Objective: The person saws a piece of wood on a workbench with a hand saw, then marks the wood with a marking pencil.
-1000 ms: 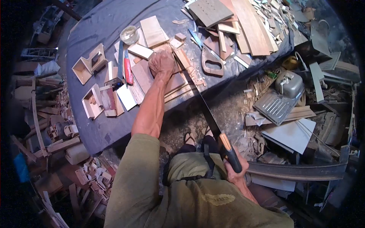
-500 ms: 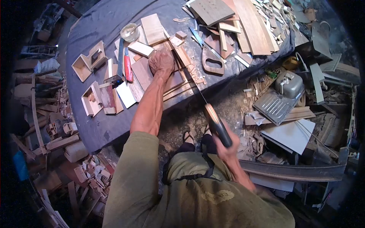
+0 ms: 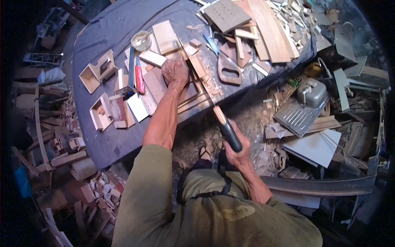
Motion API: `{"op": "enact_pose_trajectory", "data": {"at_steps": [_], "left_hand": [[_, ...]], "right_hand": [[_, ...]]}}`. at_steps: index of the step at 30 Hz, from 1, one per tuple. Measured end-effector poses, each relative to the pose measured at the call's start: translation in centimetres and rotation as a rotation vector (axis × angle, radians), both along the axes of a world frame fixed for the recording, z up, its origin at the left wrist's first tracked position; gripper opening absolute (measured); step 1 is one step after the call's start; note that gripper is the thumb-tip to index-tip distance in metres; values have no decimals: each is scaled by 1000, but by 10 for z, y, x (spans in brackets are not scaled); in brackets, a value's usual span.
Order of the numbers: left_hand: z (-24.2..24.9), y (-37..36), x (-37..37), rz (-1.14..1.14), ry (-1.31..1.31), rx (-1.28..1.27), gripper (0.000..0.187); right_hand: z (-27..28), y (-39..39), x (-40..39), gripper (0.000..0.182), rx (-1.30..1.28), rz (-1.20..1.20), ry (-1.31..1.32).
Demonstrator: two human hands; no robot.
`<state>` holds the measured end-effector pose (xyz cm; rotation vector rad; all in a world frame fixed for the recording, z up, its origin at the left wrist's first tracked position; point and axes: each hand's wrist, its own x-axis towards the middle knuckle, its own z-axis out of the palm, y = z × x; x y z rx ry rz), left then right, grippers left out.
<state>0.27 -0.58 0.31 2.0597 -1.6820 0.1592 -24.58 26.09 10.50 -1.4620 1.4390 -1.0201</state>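
In the head view, my right hand (image 3: 239, 144) is wrapped round the dark and wood-coloured handle of a handsaw (image 3: 228, 131). Its thin blade points away from me, across the pieces of wood at the table's near edge. Just left of the blade, my left hand (image 3: 176, 74) presses down with curled fingers on a wooden board (image 3: 154, 85); its fingertips are hidden. A light wood strip (image 3: 198, 66) lies right beside the blade, with small offcuts (image 3: 214, 90) near it. Where the saw teeth meet the wood is too fine to make out.
A second handsaw (image 3: 229, 71) lies right of the work. Left are a red-handled tool (image 3: 139, 78), a glass jar (image 3: 141, 40) and small wooden boxes (image 3: 101, 112). Boards (image 3: 267, 29) and scraps heap at the back right. A metal sink (image 3: 302, 107) stands off the table among clutter.
The saw handle and my right hand have moved forward and slightly left, toward the table, with the blade pushed farther across the wood. My left hand stays at the same place on the board.
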Motion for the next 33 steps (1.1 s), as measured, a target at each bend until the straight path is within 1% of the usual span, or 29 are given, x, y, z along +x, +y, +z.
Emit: {"op": "enact_pose_trajectory", "data": {"at_steps": [1, 2, 3, 6, 7, 8, 10, 11, 13, 14, 16, 18, 19, 20, 22, 23, 25, 26, 28, 31, 32, 33], "left_hand": [[1, -4, -3, 26, 23, 21, 30], [-3, 2, -7, 47, 42, 61, 31], [0, 6, -9, 36, 64, -20, 31], [6, 8, -8, -6, 58, -39, 32], [-3, 6, -5, -10, 26, -86, 31], [-10, 11, -7, -3, 33, -59, 31], [-5, 6, -5, 30, 39, -46, 30], [-1, 6, -2, 1, 69, -35, 43], [1, 5, -2, 11, 54, -43, 44], [-1, 7, -5, 11, 51, -38, 44], [-5, 6, -6, 2, 55, -48, 37], [-6, 3, -3, 0, 18, -31, 26], [-12, 11, -5, 1, 21, -26, 26], [-14, 13, -9, 9, 30, -33, 25], [-8, 5, -4, 34, 25, -79, 25], [-20, 0, 0, -23, 9, -256, 25], [-6, 6, -5, 8, 30, -87, 26], [1, 8, -7, 22, 40, -7, 26], [-2, 5, -8, -4, 37, -42, 27], [-7, 7, -2, -5, 21, -24, 27], [-7, 6, -4, -3, 19, -19, 27], [-7, 4, -4, -1, 26, -35, 27]], "right_hand": [[-2, 0, -3, 59, -24, -10, -1], [3, 18, -11, 60, 7, -7, 25], [11, 35, -25, 60, 13, 3, 48], [31, 80, -50, 60, -10, 17, 41], [27, 77, -47, 60, -22, -8, 14], [19, 64, -37, 59, -29, -24, 40], [17, 8, -5, 59, 155, -10, 3], [15, 4, -3, 58, 144, -5, -20], [12, 0, -3, 56, 125, -1, -45], [9, 17, -13, 55, 74, -21, -7], [3, 65, -44, 54, -44, -43, 67], [26, 83, -51, 53, 20, -44, -63], [22, 74, -51, 53, -34, -9, 29], [14, 60, -42, 52, -22, -38, 73], [6, 11, -14, 53, 77, -11, -20], [6, 11, -13, 54, 75, -8, -33], [9, 17, -16, 55, 79, -10, -38], [10, 33, -25, 56, 45, -23, -12], [12, 74, -48, 57, -31, -37, 43], [22, 75, -53, 58, -65, -2, 43], [12, 53, -38, 60, -51, -30, 16], [11, 25, -21, 60, 31, -12, 14]]}}
